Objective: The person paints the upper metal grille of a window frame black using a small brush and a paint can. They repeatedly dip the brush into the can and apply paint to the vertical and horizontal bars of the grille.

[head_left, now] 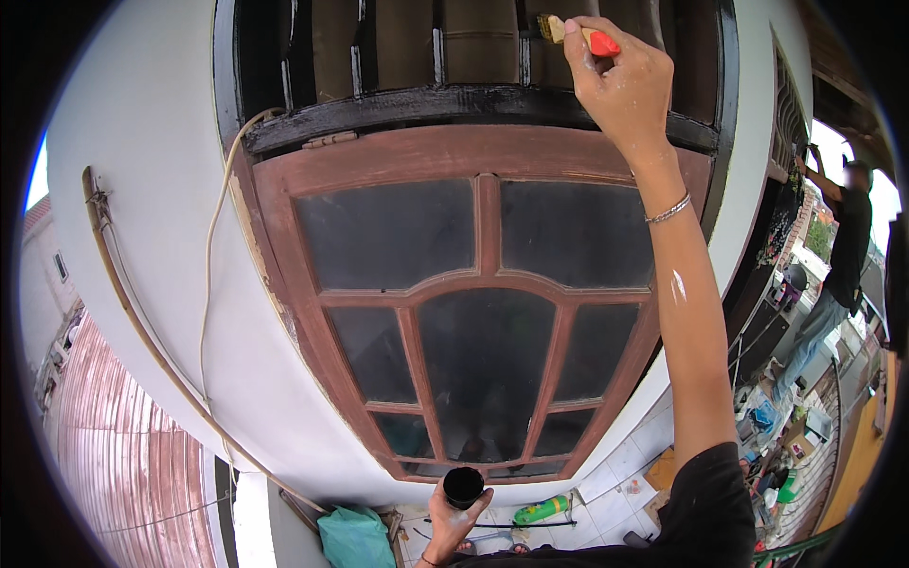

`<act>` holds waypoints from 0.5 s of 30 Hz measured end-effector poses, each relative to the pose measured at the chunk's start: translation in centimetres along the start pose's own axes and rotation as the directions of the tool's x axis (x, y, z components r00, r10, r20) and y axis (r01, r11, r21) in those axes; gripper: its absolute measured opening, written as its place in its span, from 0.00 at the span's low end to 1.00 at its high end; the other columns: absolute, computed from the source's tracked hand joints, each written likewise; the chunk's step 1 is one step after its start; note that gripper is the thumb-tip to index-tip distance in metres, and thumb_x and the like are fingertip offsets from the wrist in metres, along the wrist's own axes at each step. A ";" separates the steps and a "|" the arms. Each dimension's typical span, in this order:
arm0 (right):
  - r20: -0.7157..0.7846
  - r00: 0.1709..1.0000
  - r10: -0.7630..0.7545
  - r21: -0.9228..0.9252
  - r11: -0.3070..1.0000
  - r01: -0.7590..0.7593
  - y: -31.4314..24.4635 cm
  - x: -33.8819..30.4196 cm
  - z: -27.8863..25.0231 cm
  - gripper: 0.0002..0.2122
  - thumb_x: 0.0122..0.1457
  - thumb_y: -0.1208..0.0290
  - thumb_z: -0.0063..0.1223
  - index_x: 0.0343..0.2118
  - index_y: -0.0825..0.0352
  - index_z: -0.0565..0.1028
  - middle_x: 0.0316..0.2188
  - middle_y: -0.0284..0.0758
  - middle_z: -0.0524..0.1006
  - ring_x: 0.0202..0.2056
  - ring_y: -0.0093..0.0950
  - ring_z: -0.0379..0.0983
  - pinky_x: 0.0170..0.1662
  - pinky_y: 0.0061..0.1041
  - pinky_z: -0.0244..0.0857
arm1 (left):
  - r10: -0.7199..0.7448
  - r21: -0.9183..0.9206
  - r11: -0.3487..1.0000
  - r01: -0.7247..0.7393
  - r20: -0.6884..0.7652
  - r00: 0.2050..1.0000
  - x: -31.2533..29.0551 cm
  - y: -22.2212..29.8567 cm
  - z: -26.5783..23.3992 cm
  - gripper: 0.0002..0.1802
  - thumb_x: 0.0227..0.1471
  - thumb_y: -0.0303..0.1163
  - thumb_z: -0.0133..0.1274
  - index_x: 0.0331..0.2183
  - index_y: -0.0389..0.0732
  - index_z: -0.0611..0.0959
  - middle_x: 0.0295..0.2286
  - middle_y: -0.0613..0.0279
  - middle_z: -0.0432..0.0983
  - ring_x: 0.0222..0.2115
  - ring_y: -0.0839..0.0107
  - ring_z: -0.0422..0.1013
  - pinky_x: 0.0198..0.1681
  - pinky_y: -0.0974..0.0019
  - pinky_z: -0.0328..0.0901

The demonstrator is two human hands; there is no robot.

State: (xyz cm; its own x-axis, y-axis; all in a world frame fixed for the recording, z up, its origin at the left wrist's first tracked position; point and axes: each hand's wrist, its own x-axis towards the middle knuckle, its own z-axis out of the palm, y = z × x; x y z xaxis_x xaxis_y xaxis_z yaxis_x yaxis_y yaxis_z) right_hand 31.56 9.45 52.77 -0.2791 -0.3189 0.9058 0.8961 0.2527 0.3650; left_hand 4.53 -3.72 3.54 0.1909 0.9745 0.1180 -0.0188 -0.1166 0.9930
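Observation:
High up, my right hand grips a paintbrush with a pale and red handle. Its dark bristles are against or very near an upright bar of the black-painted grille above the window; whether they touch I cannot tell. White paint smears mark my right hand and forearm. Low in the middle, my left hand holds a small cup, dark inside, with its mouth facing up. Between the hands stands a reddish-brown wooden window frame with dark glass panes. The wood below the grille is glossy black.
A cable and a bamboo pole run along the white wall at left. Below lie a green bag and a green bottle. Another person stands at far right, arms raised, above cluttered ground.

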 end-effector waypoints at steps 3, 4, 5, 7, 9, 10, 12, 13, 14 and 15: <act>-0.043 0.997 0.062 -0.033 0.997 -0.063 -0.2 1.4 -0.2 0.09 0.64 0.65 0.61 0.35 0.65 0.84 0.18 0.32 0.78 0.17 0.19 0.68 0.23 0.20 0.61 | 0.019 0.028 0.999 -0.019 0.030 0.999 0.6 0.8 -0.4 0.22 0.44 0.30 0.75 0.40 0.34 0.83 0.33 0.62 0.84 0.34 0.77 0.78 0.42 0.70 0.72; 0.005 0.998 0.057 -0.011 0.998 -0.057 -0.5 1.3 -0.1 0.09 0.63 0.65 0.61 0.35 0.65 0.84 0.19 0.33 0.78 0.17 0.20 0.69 0.23 0.20 0.61 | 0.000 0.022 1.000 -0.001 0.038 0.999 0.7 0.7 -0.5 0.22 0.44 0.30 0.75 0.40 0.34 0.83 0.33 0.62 0.84 0.34 0.77 0.78 0.42 0.70 0.72; 0.053 0.997 0.051 0.009 0.999 -0.051 -0.8 0.8 0.0 0.09 0.63 0.65 0.61 0.35 0.65 0.84 0.20 0.33 0.79 0.17 0.20 0.69 0.23 0.20 0.62 | -0.018 0.018 1.000 0.017 0.048 0.999 0.9 0.5 -0.6 0.23 0.44 0.31 0.75 0.40 0.34 0.83 0.33 0.61 0.84 0.34 0.76 0.78 0.42 0.70 0.72; 0.165 0.986 0.018 -0.027 1.000 -0.014 -1.4 -0.9 -0.4 0.08 0.63 0.68 0.60 0.36 0.67 0.84 0.25 0.36 0.82 0.21 0.24 0.75 0.26 0.20 0.66 | -0.021 0.027 0.999 0.019 0.076 0.997 1.2 -0.1 -0.9 0.24 0.44 0.32 0.75 0.41 0.33 0.82 0.33 0.60 0.84 0.34 0.75 0.78 0.42 0.70 0.72; 0.185 0.978 -0.100 0.019 0.995 0.099 -1.8 -3.4 -0.7 0.07 0.62 0.70 0.61 0.37 0.68 0.83 0.24 0.37 0.81 0.21 0.30 0.74 0.27 0.24 0.67 | 0.018 0.024 1.000 -0.020 0.066 0.998 1.4 -1.4 -1.0 0.25 0.44 0.33 0.75 0.41 0.33 0.82 0.34 0.60 0.84 0.35 0.75 0.79 0.42 0.69 0.72; 0.195 0.968 -0.156 0.047 0.988 0.150 -2.2 -4.5 -1.1 0.06 0.61 0.72 0.61 0.37 0.68 0.83 0.23 0.37 0.80 0.21 0.32 0.73 0.27 0.26 0.68 | 0.032 0.024 0.999 -0.034 0.057 0.998 1.6 -1.8 -0.9 0.25 0.43 0.33 0.76 0.41 0.33 0.82 0.34 0.60 0.84 0.35 0.75 0.79 0.42 0.69 0.72; 0.244 0.968 -0.050 -0.048 0.997 0.064 -4.2 -5.7 -4.0 0.06 0.61 0.73 0.61 0.36 0.70 0.82 0.24 0.37 0.81 0.22 0.29 0.76 0.28 0.25 0.69 | -0.030 -0.006 1.000 0.031 0.115 0.993 1.8 -2.4 -1.2 0.27 0.43 0.34 0.76 0.43 0.33 0.81 0.35 0.59 0.84 0.36 0.74 0.79 0.43 0.69 0.72; 0.161 0.978 0.134 -0.010 0.991 -0.134 -4.8 -6.7 -5.8 0.07 0.63 0.73 0.59 0.37 0.72 0.82 0.24 0.37 0.81 0.23 0.27 0.76 0.28 0.24 0.69 | -0.039 -0.011 0.999 0.041 0.138 0.990 2.0 -2.9 -1.1 0.28 0.43 0.34 0.76 0.43 0.33 0.81 0.35 0.59 0.84 0.36 0.74 0.79 0.43 0.69 0.72; 0.085 0.947 0.311 0.049 0.948 -0.316 -5.4 -7.7 -7.5 0.08 0.65 0.72 0.57 0.38 0.73 0.81 0.24 0.38 0.81 0.24 0.25 0.77 0.29 0.23 0.69 | -0.045 -0.024 0.998 0.050 0.157 0.987 2.3 -3.3 -0.8 0.28 0.43 0.34 0.76 0.43 0.33 0.81 0.35 0.58 0.84 0.36 0.74 0.79 0.44 0.68 0.72; 0.006 0.894 0.449 0.175 0.879 -0.443 -6.3 -9.1 -9.1 0.10 0.67 0.71 0.54 0.41 0.75 0.80 0.24 0.38 0.81 0.24 0.24 0.76 0.28 0.22 0.68 | -0.044 -0.045 0.998 0.054 0.193 0.980 2.4 -3.6 -0.7 0.29 0.44 0.35 0.76 0.45 0.34 0.80 0.35 0.60 0.84 0.36 0.74 0.79 0.44 0.69 0.72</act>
State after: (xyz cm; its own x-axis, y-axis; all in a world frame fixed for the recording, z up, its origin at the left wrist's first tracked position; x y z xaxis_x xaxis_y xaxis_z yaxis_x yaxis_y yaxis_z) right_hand 31.56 2.42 40.25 0.1506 -0.1666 0.9745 0.8510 0.5234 -0.0421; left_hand 4.37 -0.79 0.28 0.3777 0.9232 0.0709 -0.0526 -0.0551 0.9971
